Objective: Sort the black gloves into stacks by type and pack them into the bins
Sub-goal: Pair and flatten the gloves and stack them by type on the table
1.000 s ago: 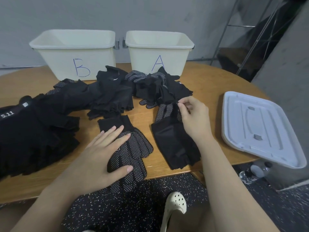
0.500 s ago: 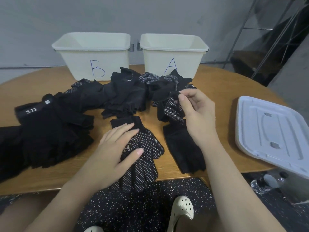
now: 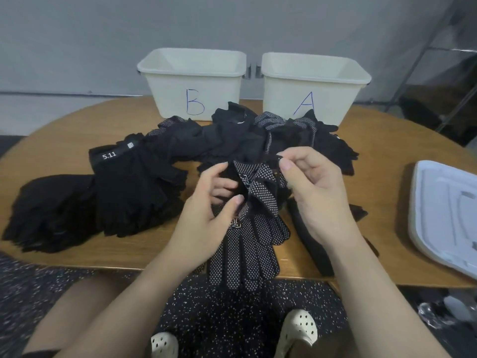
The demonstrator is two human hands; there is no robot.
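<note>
Table (image 3: pixel 382 156): a round wooden top, carrying everything here.
Glove heap (image 3: pixel 144 182): black gloves sprawl from the left edge across to the middle, right up against the fronts of both bins; one cuff reads 5.11.
Bin B (image 3: pixel 192 81): cream tub at the back, left of its twin, blue B on the front wall. What shows of the inside is bare; the floor is out of sight.
Bin A (image 3: pixel 315 83): just right of B, close but not touching, blue A on the front. Same story, only bare inner walls showing.
Lid (image 3: pixel 444 215): pale plastic lid lying flat at the right edge of the table, well apart from the gloves.
Plain glove (image 3: pixel 313 250): dark and undotted, lying at the near edge under the right forearm.
Flat dotted glove (image 3: pixel 247 251): lies near the front edge, fingers hanging over the rim toward the person.
Held dotted glove (image 3: pixel 260 187): lifted and crumpled above the flat one, between the two hands.
Right hand (image 3: pixel 312 192): thumb and forefinger pinched tight on the held glove's top edge.
Left hand (image 3: pixel 206 215): fingers curled round the held glove's left side, thumb pressing it.
Shoes (image 3: pixel 299 329): two pale perforated clogs on the speckled floor below the table edge.
</note>
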